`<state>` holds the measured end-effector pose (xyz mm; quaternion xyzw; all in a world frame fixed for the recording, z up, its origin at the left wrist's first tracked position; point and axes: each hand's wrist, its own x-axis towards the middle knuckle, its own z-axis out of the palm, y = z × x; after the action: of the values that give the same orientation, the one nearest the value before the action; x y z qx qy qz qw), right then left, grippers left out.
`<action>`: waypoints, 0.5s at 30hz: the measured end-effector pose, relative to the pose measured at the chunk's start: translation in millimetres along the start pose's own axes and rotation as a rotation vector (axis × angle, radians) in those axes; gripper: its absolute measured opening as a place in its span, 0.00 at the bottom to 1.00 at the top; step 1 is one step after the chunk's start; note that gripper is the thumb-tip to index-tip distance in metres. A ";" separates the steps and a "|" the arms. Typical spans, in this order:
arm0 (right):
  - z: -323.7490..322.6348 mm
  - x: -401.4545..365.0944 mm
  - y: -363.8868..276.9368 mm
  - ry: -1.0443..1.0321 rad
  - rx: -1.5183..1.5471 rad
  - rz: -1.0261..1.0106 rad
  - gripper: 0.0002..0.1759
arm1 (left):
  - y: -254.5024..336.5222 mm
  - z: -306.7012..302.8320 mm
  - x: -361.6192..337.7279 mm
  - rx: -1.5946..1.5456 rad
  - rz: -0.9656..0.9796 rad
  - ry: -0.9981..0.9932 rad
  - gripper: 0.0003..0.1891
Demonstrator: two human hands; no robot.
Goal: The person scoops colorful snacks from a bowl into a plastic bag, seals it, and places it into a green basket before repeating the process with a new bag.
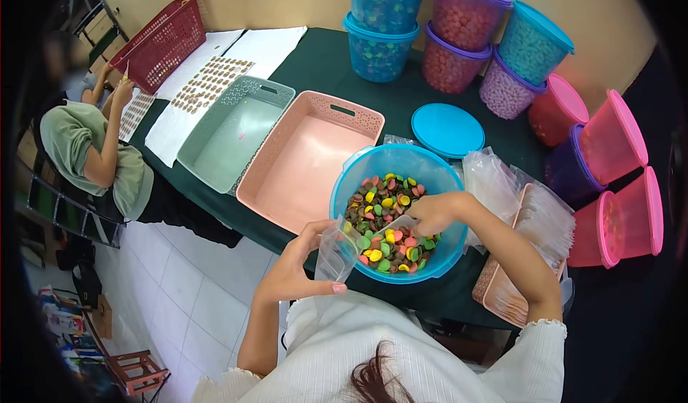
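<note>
A round blue tub [448, 256] holds many small brown, green, yellow and pink pieces [376, 202]. Over its left rim, my left hand [295, 265] holds a clear plastic bag [334, 252] between thumb and fingers. Inside the tub, my right hand [433, 213] is closed round the end of a clear scoop [396, 225], whose mouth lies among the pieces and points toward the bag. Part of the scoop is covered by my fingers and the pieces.
Left of the tub are a pink basket [308, 163] and a green basket [218, 145]. Lidded tubs [462, 16] line the back and right. A blue lid [448, 130] and plastic bags [491, 181] lie behind. Another person [93, 145] sits at the far left.
</note>
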<state>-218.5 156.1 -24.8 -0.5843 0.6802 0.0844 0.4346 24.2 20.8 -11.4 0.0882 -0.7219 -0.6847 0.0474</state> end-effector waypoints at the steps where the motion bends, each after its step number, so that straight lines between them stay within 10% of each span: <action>1: -1.1 0.4 -1.9 -0.068 0.015 0.057 0.24 | 3.4 -1.7 1.6 0.023 -0.022 -0.029 0.46; 11: -27.9 -26.6 2.8 0.026 0.336 -0.038 0.22 | 56.5 -24.3 10.7 0.482 0.163 -0.151 0.57; 14: -35.3 -50.6 4.1 0.202 0.393 -0.105 0.21 | 75.8 -14.0 17.2 0.343 0.565 0.093 0.49; 15: -43.0 -64.9 -1.5 0.233 0.361 -0.086 0.20 | 91.8 3.1 27.3 0.090 0.502 0.570 0.57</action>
<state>-242.3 175.7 46.8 -0.5312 0.7043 -0.1257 0.4539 -8.9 22.8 78.4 0.0975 -0.7084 -0.5675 0.4083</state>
